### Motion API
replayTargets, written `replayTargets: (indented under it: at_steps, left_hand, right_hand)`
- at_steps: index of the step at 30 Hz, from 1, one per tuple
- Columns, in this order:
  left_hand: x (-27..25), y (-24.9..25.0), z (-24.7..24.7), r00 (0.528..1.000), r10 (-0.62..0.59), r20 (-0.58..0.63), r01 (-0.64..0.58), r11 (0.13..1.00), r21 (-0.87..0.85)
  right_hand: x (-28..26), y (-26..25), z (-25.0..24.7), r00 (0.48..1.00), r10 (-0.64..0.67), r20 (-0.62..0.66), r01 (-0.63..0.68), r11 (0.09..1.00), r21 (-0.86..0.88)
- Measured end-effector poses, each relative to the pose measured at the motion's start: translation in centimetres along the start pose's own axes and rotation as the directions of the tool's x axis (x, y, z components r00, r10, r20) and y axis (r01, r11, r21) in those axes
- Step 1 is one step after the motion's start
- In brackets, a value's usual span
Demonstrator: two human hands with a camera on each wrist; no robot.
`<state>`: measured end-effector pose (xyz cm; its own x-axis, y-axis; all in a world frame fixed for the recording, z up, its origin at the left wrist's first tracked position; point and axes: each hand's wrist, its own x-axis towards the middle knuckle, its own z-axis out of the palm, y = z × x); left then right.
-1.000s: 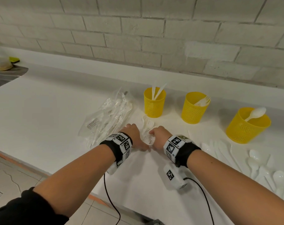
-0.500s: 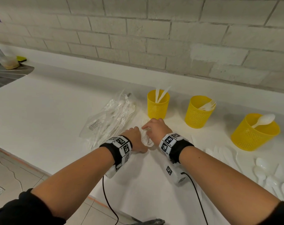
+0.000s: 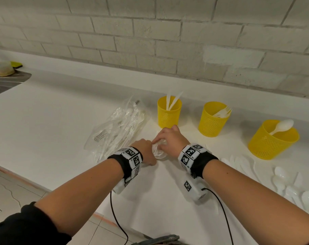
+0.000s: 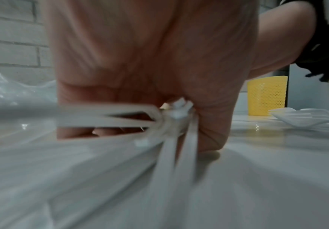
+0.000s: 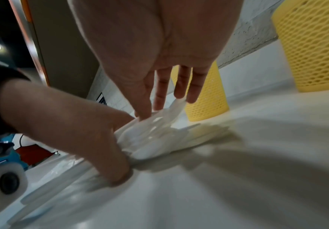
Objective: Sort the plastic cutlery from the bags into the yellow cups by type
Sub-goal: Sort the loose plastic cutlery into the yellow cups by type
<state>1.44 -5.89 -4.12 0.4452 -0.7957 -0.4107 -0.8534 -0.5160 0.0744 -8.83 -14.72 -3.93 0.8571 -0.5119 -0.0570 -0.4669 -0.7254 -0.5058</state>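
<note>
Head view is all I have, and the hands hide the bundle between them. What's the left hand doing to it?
Observer: The left wrist view shows the left hand curled round the handle ends of the white cutlery.
Operator: And the right hand's fingers?
Observer: In the right wrist view the right hand has straight fingers touching the cutlery's far ends.
Operator: Is the bundle lifted?
Observer: No, it appears to rest on the counter.
</note>
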Motion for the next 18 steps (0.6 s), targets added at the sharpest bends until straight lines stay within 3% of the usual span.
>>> replayTargets:
  at_steps: [4,9,12,15,18]
  left_hand:
    - [0.1,-0.4,0.2,0.998,0.065,-0.016,-0.064,0.997,0.041]
    - [0.3,-0.7,0.9,0.995,0.099,-0.015,-0.099,0.995,-0.009]
    - [0.4,-0.5,1.0,0.992,0.120,-0.041,-0.120,0.993,0.014]
    - [0.6,-0.7,1.3,0.982,0.173,-0.070,-0.173,0.985,0.015]
    - [0.9,-0.8,1.3,0.956,0.228,-0.187,-0.237,0.971,-0.029]
  right_hand:
    - [-0.1,0.5,-1.3,0.996,0.041,-0.082,-0.048,0.995,-0.086]
    - [0.3,1.3,-1.4,0.976,0.203,0.077,-0.203,0.979,-0.015]
    - [0.1,1.8,-1.5,0.964,0.233,0.130,-0.233,0.972,-0.013]
    - [-0.4,2.4,-1.9,0.952,0.264,0.157,-0.279,0.956,0.085]
    - [-0.9,2.6,-2.7,0.964,0.260,0.056,-0.266,0.938,0.222]
